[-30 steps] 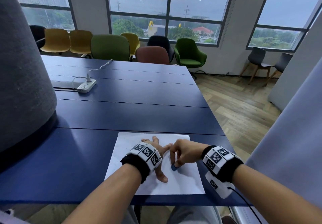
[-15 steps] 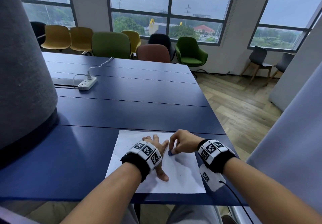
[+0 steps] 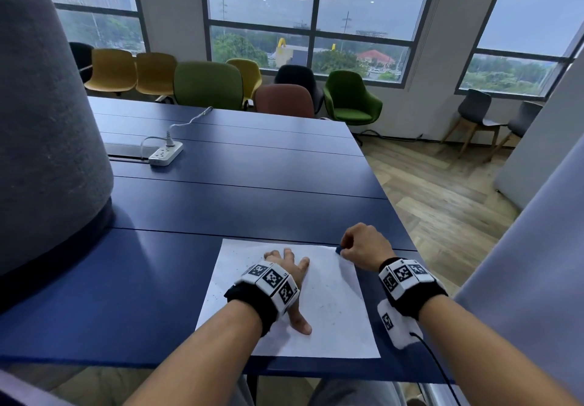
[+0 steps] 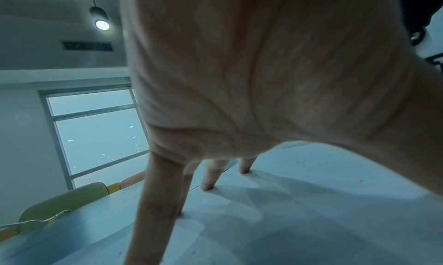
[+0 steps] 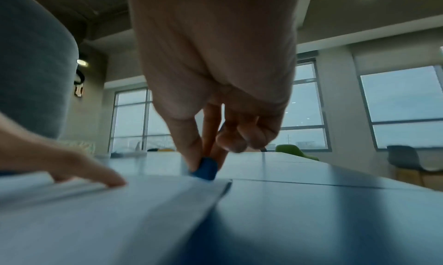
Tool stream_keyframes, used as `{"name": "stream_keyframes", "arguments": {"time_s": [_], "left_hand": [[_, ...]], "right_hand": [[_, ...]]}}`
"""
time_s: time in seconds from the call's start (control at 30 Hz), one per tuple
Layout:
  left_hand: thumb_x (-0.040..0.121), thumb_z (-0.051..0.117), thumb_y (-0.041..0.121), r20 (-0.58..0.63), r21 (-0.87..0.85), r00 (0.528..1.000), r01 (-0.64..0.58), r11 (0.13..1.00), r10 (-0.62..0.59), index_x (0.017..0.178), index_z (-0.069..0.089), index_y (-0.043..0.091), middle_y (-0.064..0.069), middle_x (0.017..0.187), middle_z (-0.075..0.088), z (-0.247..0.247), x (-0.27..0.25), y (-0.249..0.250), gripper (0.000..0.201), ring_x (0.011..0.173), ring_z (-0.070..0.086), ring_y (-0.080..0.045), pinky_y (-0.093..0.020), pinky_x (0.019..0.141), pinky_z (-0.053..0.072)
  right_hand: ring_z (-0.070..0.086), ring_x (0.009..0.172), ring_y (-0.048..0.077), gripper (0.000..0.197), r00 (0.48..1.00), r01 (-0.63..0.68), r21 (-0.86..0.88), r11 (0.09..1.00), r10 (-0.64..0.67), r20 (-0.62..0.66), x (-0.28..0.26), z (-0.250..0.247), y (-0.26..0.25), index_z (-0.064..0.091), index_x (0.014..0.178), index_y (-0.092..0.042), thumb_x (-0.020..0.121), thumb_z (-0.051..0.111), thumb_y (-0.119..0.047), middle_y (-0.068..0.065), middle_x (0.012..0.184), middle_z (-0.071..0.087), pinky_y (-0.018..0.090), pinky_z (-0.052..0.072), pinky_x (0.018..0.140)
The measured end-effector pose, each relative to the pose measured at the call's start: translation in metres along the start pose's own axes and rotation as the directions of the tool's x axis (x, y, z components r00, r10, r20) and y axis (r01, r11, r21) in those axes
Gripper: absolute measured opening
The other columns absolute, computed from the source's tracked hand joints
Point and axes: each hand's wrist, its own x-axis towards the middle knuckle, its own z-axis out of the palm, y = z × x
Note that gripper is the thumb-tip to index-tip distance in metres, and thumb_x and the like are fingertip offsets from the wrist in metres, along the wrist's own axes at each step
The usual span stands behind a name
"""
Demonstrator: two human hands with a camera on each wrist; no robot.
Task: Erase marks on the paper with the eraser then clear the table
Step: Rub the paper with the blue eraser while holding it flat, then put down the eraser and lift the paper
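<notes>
The erasing looks well under way, judging from the scene: the paper point(image 3: 331, 295) lies flat on the desk point(image 3: 221, 209) and bears only faint specks, likely eraser crumbs or leftover dots. I cannot tell them apart. Clearing the desk is not yet done, since paper and eraser are both on it.

The right hand point(image 3: 363, 244) pinches the small blue eraser point(image 5: 206, 168) between thumb and fingertips, grip clamped on it, and presses it down at the paper's far right corner, right at the edge where paper meets desk. The left hand point(image 3: 287, 266) rests on the paper's middle, fingers point(image 4: 210, 176) spread and straight, pinning the sheet.

Half a second ago the eraser was working near the paper's middle, just beside the left hand's fingers; it has since travelled out to the far right corner, while the left hand has stayed put.

A white power strip point(image 3: 166, 152) sits well beyond the paper.
</notes>
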Motion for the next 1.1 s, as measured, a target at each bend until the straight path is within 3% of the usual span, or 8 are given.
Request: {"name": "stream_keyframes", "arguments": {"time_s": [0.23, 0.37, 0.47, 0.53, 0.6, 0.7, 0.9, 1.1], "left_hand": [[0.048, 0.081, 0.074, 0.030, -0.032, 1.000, 0.002, 0.999, -0.001, 0.156, 0.000, 0.029, -0.011, 0.165, -0.001, -0.007, -0.007, -0.002, 0.143, 0.147, 0.008, -0.044, -0.062, 0.112, 0.029], [0.053, 0.080, 0.073, 0.024, -0.043, 1.000, -0.009, 0.999, 0.010, 0.157, 0.004, 0.024, -0.009, 0.165, 0.001, -0.012, -0.015, -0.001, 0.138, 0.147, 0.013, -0.041, -0.057, 0.114, 0.028], [0.055, 0.080, 0.073, 0.013, -0.057, 1.000, -0.020, 0.998, 0.021, 0.155, 0.013, 0.021, -0.010, 0.164, 0.008, -0.013, -0.021, -0.001, 0.131, 0.144, 0.022, -0.040, -0.053, 0.113, 0.032], [0.054, 0.079, 0.074, 0.003, -0.065, 1.000, -0.028, 0.997, 0.028, 0.153, 0.017, 0.020, -0.010, 0.163, 0.011, -0.011, -0.024, -0.002, 0.129, 0.143, 0.025, -0.040, -0.052, 0.112, 0.034], [0.054, 0.079, 0.074, 0.004, -0.077, 1.000, -0.026, 0.997, 0.027, 0.153, 0.017, 0.021, -0.009, 0.164, 0.010, -0.010, -0.025, -0.002, 0.128, 0.144, 0.023, -0.040, -0.052, 0.113, 0.033], [0.056, 0.079, 0.073, 0.007, -0.100, 1.000, -0.024, 0.995, 0.025, 0.154, 0.015, 0.023, -0.008, 0.165, 0.007, -0.009, -0.029, 0.000, 0.127, 0.146, 0.019, -0.040, -0.053, 0.114, 0.032], [0.065, 0.075, 0.070, 0.005, -0.115, 0.999, -0.033, 0.993, 0.034, 0.156, 0.011, 0.019, -0.010, 0.165, 0.000, -0.004, -0.036, 0.002, 0.122, 0.149, 0.010, -0.039, -0.053, 0.115, 0.030], [0.101, 0.023, 0.046, -0.111, -0.146, 0.981, -0.177, 0.973, 0.162, 0.157, -0.007, 0.017, -0.007, 0.161, -0.023, 0.018, -0.036, 0.044, 0.070, 0.149, -0.019, -0.027, -0.057, 0.119, -0.003]], "right_hand": [[0.066, 0.096, 0.025, 0.017, 0.988, -0.154, 0.001, 0.988, 0.154, -0.023, 0.007, -0.016, 0.035, 0.074, 0.092, -0.017, 0.080, 0.071, -0.029, 0.006, 0.103, 0.072, 0.035, 0.054, 0.083], [0.065, 0.095, 0.024, 0.031, 0.974, -0.146, 0.088, 0.985, 0.159, -0.163, -0.017, -0.025, 0.042, 0.069, 0.102, -0.011, 0.083, 0.068, -0.036, 0.006, 0.103, 0.070, 0.034, 0.052, 0.085], [0.064, 0.077, 0.020, 0.027, 0.988, -0.152, 0.031, 0.988, 0.152, 0.006, -0.052, -0.005, 0.032, 0.068, 0.081, -0.008, 0.082, 0.064, -0.034, 0.006, 0.085, 0.070, 0.030, 0.053, 0.069], [0.058, 0.084, 0.022, 0.026, 0.981, -0.150, -0.019, 0.989, 0.151, 0.120, -0.074, 0.014, 0.021, 0.057, 0.077, -0.008, 0.082, 0.060, -0.034, 0.009, 0.097, 0.058, 0.029, 0.046, 0.066], [0.049, 0.102, 0.026, 0.021, 0.983, -0.134, -0.055, 0.989, 0.140, 0.117, -0.088, 0.026, 0.014, 0.052, 0.089, -0.011, 0.086, 0.055, -0.032, 0.009, 0.112, 0.043, 0.032, 0.044, 0.081], [0.045, 0.114, 0.028, 0.031, 0.986, -0.156, 0.025, 0.987, 0.154, 0.061, -0.098, 0.032, 0.005, 0.055, 0.117, -0.015, 0.088, 0.053, -0.025, 0.009, 0.123, 0.039, 0.033, 0.042, 0.096], [0.054, 0.113, 0.019, 0.040, 0.999, -0.041, 0.033, 0.999, 0.042, -0.028, -0.113, 0.032, 0.004, 0.058, 0.125, -0.015, 0.085, 0.058, -0.013, 0.003, 0.125, 0.057, 0.024, 0.044, 0.095], [0.046, 0.118, 0.017, 0.043, 0.997, -0.030, -0.134, 0.991, 0.020, -0.075, -0.131, 0.026, 0.003, 0.048, 0.128, -0.029, 0.088, 0.058, -0.038, -0.009, 0.121, 0.060, 0.038, 0.035, 0.094]]}}
